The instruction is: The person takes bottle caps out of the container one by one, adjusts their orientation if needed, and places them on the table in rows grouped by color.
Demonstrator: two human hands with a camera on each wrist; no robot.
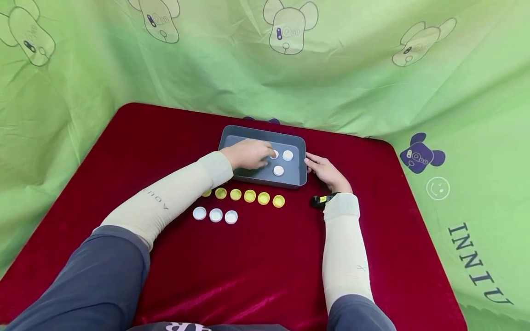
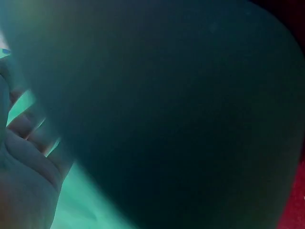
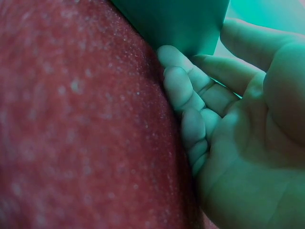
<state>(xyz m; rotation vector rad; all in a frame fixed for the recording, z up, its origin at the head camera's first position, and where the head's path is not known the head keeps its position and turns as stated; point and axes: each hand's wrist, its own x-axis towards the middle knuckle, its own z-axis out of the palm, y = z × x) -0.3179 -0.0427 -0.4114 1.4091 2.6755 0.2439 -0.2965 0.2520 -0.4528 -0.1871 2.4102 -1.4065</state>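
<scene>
A grey rectangular tray [image 1: 256, 133] stands on the red cloth, with white bottle caps [image 1: 287, 155] inside it. My left hand [image 1: 250, 154] reaches over the tray's near side, its thumb and fingers pinching a white bottle cap [image 1: 275, 155] low over the tray floor. In the left wrist view the dark tray wall [image 2: 181, 119] fills most of the picture, hiding the fingertips. Outside the tray's right end, my right hand [image 1: 328, 174] touches the wall with extended fingers. The right wrist view shows these fingers [image 3: 178, 88] by the tray corner [image 3: 190, 28], resting low against the cloth.
In front of the tray lies a row of several yellow bottle caps [image 1: 250, 196], partly covered by the left sleeve at its left end. Three white bottle caps [image 1: 216, 215] form a shorter row nearer me. A green printed curtain [image 1: 352, 92] hangs behind the red table [image 1: 265, 257].
</scene>
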